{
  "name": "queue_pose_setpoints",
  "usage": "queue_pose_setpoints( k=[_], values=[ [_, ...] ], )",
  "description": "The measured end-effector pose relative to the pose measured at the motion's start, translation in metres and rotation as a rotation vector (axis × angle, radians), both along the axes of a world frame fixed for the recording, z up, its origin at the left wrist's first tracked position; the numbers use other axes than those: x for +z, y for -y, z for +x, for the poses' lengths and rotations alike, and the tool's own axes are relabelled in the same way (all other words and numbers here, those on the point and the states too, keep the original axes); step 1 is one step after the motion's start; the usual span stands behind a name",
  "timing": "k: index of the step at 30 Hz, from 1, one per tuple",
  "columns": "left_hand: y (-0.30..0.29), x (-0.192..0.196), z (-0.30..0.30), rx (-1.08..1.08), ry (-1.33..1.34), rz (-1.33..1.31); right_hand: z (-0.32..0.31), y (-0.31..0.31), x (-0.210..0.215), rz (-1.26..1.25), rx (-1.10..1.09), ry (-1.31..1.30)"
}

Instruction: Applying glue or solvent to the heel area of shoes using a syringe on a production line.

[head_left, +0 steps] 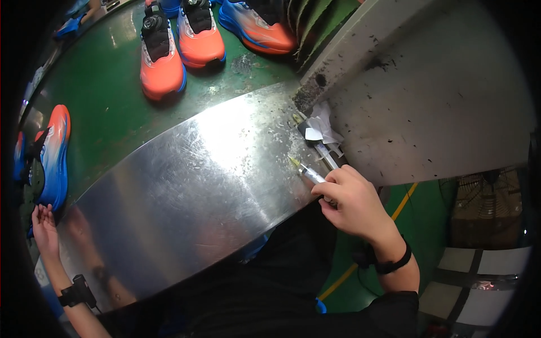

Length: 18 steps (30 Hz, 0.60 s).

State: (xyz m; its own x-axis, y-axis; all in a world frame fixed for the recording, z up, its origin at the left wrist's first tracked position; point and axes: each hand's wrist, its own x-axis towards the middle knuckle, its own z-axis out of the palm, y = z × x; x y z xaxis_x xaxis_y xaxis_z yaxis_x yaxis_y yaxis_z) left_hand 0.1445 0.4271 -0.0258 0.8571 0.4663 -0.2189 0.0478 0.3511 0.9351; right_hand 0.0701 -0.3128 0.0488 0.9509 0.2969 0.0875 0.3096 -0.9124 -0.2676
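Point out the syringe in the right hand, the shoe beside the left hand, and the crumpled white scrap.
Syringe (311,174): head view, on its barrel.
Shoe (55,159): head view, on its side, where white fades to blue.
White scrap (323,123): head view, on its folds.

Metal sheet (169,208) central, shoes (160,79) behind.
Left hand (47,232) by another shoe (56,155); syringe (311,175) in right hand (354,203), second syringe (326,155) alongside.

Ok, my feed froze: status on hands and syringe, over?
Right hand gripping syringe. Left hand open by orange-blue shoe. Second syringe, white scrap close by.
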Motion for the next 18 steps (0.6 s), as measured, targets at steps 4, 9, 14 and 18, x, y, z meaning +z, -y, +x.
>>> queue_pose_setpoints(
  k=[4, 9, 14, 18],
  values=[
    [0.091, 0.050, -0.008, -0.168, -0.017, 0.257, -0.009, 0.006, 0.003, 0.027, 0.025, -0.085],
    [0.206, 0.095, -0.063, -0.346, 0.135, 0.383, -0.031, 0.003, 0.016, 0.539, -0.049, -0.346],
    [0.301, 0.098, -0.132, -0.558, 0.072, 0.523, -0.036, -0.006, -0.004, 0.628, -0.016, -0.400],
    [0.361, 0.091, -0.126, -0.892, 0.206, 0.663, -0.033, -0.004, -0.015, 0.693, -0.076, -0.501]
  ],
)
